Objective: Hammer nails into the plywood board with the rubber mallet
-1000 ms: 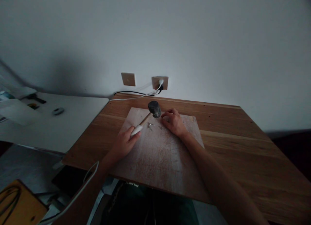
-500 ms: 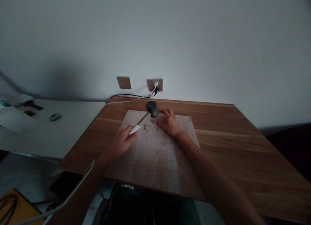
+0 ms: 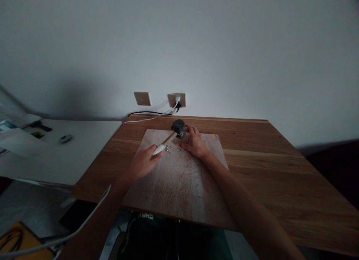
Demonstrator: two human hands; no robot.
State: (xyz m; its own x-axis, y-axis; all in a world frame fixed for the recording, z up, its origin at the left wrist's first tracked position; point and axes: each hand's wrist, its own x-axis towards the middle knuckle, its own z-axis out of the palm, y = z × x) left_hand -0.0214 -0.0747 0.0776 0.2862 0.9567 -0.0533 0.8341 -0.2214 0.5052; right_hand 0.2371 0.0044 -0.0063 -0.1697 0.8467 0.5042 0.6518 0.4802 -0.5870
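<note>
My left hand (image 3: 143, 162) is wrapped round the white grip of a rubber mallet (image 3: 178, 128) with a black head and a wooden handle. The mallet head hovers just over the far part of a worn, pale board (image 3: 174, 192), close to my right fingers. Resting on that board, my right hand (image 3: 195, 143) has its thumb and fingers apart, and nothing held shows in it. What lies right under the mallet head is hard to make out. Several small nails (image 3: 168, 149) lie loose on the board between my hands.
The board lies on a wooden table (image 3: 260, 170) against the wall. Cables run from a wall socket (image 3: 176, 100) along the table's back edge. At left, a white table (image 3: 50, 159) bears papers and a computer mouse (image 3: 65, 138). A white cable (image 3: 84, 224) hangs near my left forearm.
The mallet head has moved slightly right and down, nearer my right fingers, and my left hand has shifted right with it. My right hand stays at nearly the same spot on the board.
</note>
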